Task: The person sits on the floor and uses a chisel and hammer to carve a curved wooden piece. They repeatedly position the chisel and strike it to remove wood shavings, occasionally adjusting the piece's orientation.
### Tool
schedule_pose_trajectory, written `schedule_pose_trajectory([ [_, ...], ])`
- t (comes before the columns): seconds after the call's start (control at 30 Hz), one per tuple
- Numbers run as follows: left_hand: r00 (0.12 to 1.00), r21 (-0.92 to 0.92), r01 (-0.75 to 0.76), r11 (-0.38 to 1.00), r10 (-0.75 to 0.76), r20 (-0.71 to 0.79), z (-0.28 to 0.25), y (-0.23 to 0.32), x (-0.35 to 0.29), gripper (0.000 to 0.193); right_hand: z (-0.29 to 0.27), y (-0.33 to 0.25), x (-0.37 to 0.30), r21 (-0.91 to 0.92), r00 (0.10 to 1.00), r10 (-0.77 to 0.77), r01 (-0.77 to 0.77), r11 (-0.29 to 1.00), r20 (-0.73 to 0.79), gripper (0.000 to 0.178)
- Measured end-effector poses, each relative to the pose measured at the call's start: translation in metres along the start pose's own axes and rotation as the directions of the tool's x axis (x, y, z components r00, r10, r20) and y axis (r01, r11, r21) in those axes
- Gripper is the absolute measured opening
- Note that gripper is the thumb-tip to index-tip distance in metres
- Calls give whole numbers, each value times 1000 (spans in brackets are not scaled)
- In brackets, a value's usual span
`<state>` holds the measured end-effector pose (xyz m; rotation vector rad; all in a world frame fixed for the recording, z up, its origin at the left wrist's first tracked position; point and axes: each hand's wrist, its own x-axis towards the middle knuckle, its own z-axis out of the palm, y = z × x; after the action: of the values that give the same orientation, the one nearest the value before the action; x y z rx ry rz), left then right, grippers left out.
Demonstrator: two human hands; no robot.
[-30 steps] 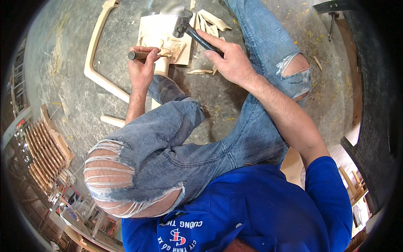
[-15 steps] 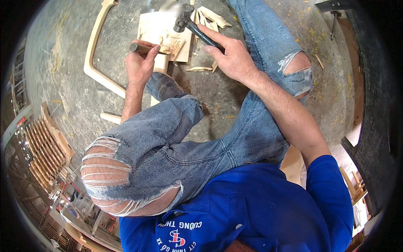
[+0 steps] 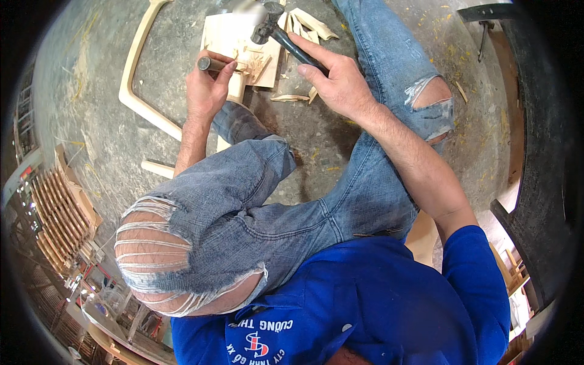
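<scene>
A: Head view: hands?

B: Left hand curled snug round what looks like a chisel, blade end pointing at the chips by the board's near right corner. Right hand wrapped round the hammer, index finger laid along the handle. Hammer head appears over the board's right edge, apart from the chisel.

A: Work?

B: Pale wood piece jutting past the board's near edge. Can't tell where the blade touches.

A: Step, next move?

B: My read: mid-chiselling. A blow calls for blade seated, hammer face square to the chisel butt, left fingers kept clear.

A: Containers?

B: Can't make out any near my hands. Chips lie loose on the board, scraps on the floor off its right edge.
</scene>
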<state>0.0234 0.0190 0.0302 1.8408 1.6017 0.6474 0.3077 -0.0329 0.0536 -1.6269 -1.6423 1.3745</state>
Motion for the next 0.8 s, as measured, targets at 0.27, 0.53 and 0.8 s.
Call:
schedule_pose_trajectory([
  [0.27,999,-50,-41,998,41,-2,4,-8,-1,17,7,12,3,12,984,-152,153,988,-98,56],
  [0.53,1000,-10,-29,1000,29,11,4,-6,0,18,7,12,4,-2,992,-113,113,994,-61,56],
  [0.8,999,16,-36,999,36,12,2,-2,0,17,14,20,6,-49,950,-257,252,966,-175,56],
])
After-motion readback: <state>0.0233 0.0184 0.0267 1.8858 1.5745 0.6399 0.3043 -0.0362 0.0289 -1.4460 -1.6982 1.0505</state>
